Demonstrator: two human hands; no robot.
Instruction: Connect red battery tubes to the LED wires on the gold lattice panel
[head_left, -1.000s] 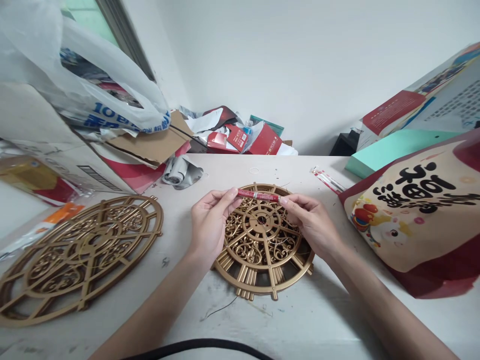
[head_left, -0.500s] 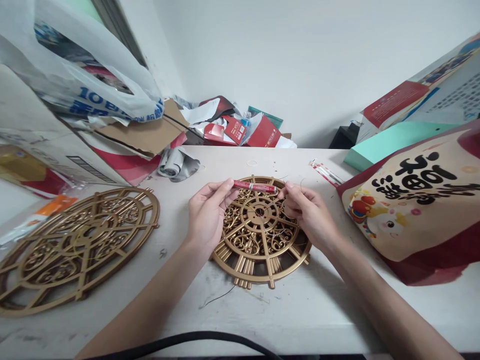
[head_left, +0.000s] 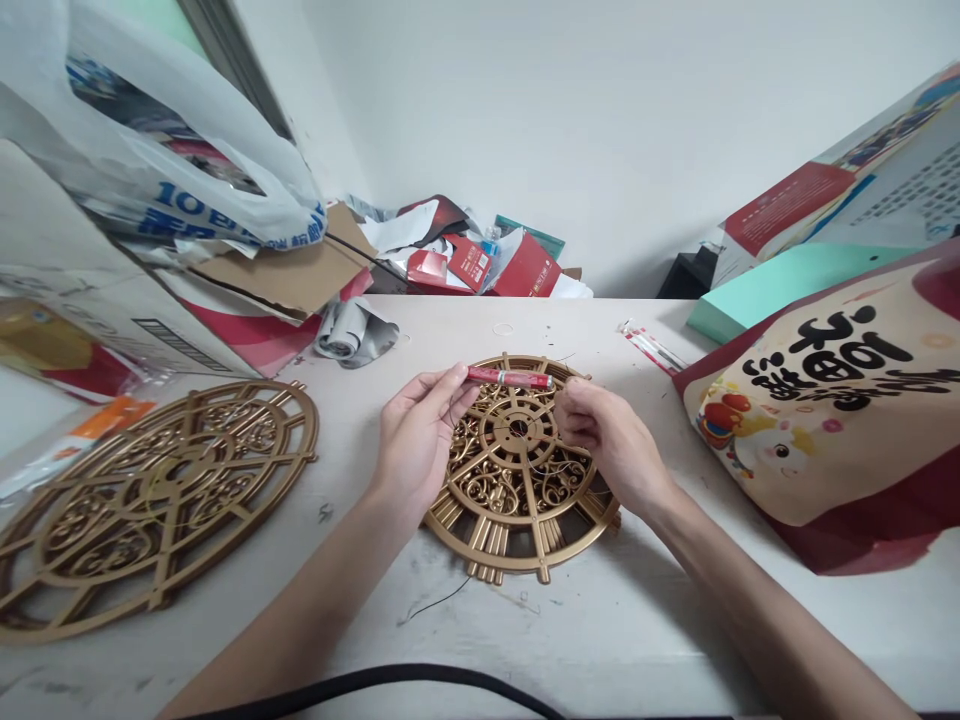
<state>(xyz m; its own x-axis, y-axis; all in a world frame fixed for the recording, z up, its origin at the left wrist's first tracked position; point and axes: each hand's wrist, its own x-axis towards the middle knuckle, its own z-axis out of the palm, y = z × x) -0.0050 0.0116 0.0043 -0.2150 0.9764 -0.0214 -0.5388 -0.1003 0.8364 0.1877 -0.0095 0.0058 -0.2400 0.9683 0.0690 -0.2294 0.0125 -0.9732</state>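
Note:
My left hand [head_left: 420, 435] pinches one end of a thin red tube [head_left: 510, 378] and holds it level above a round gold filigree disc [head_left: 517, 470] lying on the white table [head_left: 615, 620]. My right hand [head_left: 600, 435] hovers over the disc's right half with its fingers curled together, just below the tube's free end. A thin dark thread runs near those fingers, but I cannot tell whether they grip it. A larger gold openwork disc [head_left: 150, 495] lies flat at the left.
A big printed red and cream bag [head_left: 840, 400] lies at the right, a mint-green box [head_left: 780, 290] behind it. Cardboard boxes and a plastic bag [head_left: 172, 180] crowd the left. Red packets [head_left: 487, 265] pile up at the back. A black cable [head_left: 390, 685] crosses the near edge.
My right hand has let go of the red tube's right end and dropped a little toward the disc. The left hand still holds the tube.

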